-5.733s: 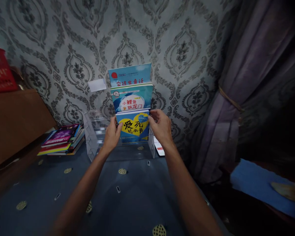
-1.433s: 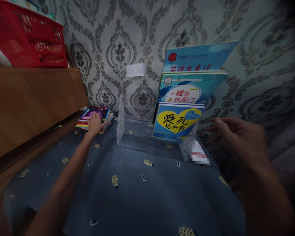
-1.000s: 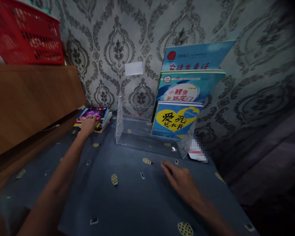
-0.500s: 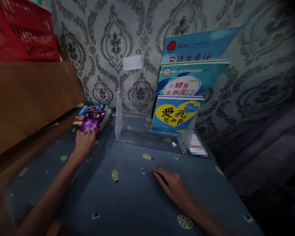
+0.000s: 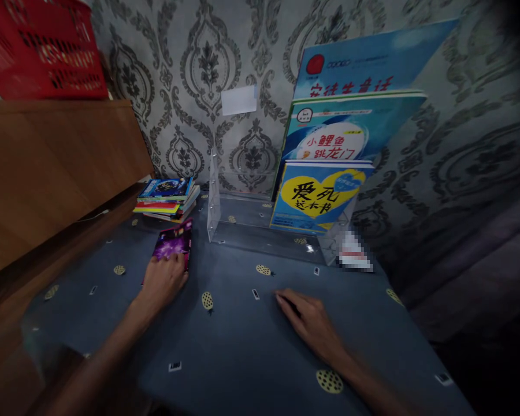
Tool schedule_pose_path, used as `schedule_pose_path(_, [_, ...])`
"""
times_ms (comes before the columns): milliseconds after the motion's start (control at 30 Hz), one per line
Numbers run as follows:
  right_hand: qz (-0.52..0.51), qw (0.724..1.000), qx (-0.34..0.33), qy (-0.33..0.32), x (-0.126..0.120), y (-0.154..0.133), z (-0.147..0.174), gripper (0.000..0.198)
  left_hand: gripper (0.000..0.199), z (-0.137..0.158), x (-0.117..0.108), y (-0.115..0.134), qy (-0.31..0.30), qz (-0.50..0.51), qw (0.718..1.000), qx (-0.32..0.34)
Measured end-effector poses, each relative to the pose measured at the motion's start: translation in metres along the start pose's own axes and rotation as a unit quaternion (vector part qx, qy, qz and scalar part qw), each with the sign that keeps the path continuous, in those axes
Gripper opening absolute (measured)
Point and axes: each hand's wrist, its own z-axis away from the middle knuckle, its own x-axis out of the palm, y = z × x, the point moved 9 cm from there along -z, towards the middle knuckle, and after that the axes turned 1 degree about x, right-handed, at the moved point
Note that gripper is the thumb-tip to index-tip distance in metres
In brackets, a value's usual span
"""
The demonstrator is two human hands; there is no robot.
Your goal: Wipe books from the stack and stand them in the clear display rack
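My left hand (image 5: 167, 277) grips the near edge of a purple book (image 5: 173, 241), its fingers bent over the cover and the thumb hidden. The book is in front of a stack of books (image 5: 167, 196) at the left. My right hand (image 5: 305, 318) rests on the blue tablecloth with nothing visible in it, fingers loosely curled together. A clear acrylic book rack (image 5: 260, 240) stands beyond both hands. Its right part holds upright books in steps: a small blue one with a yellow heart (image 5: 320, 196), a teal one (image 5: 355, 118) and a tall blue one (image 5: 372, 58).
A red plastic basket (image 5: 69, 52) sits on a wooden cabinet (image 5: 56, 173) at the left. Patterned wallpaper is behind the table, with a white label (image 5: 239, 100) in front of it. A blurred-out white object (image 5: 354, 254) lies beside the rack's right end.
My left hand has drawn the purple book off the stack, nearer to me and to the right. The right hand stays in place; the view has shifted slightly.
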Motion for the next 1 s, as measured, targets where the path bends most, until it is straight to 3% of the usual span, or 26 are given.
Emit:
schedule_pose_path(133, [-0.006,1.0,0.013,-0.004,0.0,0.001,0.0,0.034,0.038,-0.011,0.014,-0.003,-0.041,0.094,0.994,0.038])
schedule_pose_path(233, [-0.017,1.0,0.016,-0.01,0.001,0.001,-0.001,0.032,0.038,-0.04,0.021,-0.032,-0.007,0.138,0.99,0.009])
schedule_pose_path(333, [-0.021,0.999,0.021,-0.013,0.001,0.0,-0.002,0.032,0.043,-0.074,0.033,-0.07,0.058,0.12,0.991,-0.021])
schedule_pose_path(500, [-0.026,0.999,0.022,-0.012,0.001,0.001,-0.002,0.033,0.06,-0.109,0.073,-0.101,0.035,0.178,0.983,0.018])
schedule_pose_path(633, [-0.032,0.999,0.02,-0.012,0.001,0.002,-0.002,0.031,0.064,-0.106,0.074,-0.108,0.04,0.145,0.988,0.028])
schedule_pose_path(767, [-0.029,0.999,0.023,-0.01,0.002,0.005,-0.001,0.032,0.056,-0.088,0.065,-0.103,0.006,0.118,0.993,0.029])
schedule_pose_path(1000, [-0.014,0.998,0.055,0.002,-0.004,0.013,0.0,0.033,0.049,-0.052,0.059,-0.071,-0.076,0.128,0.988,0.042])
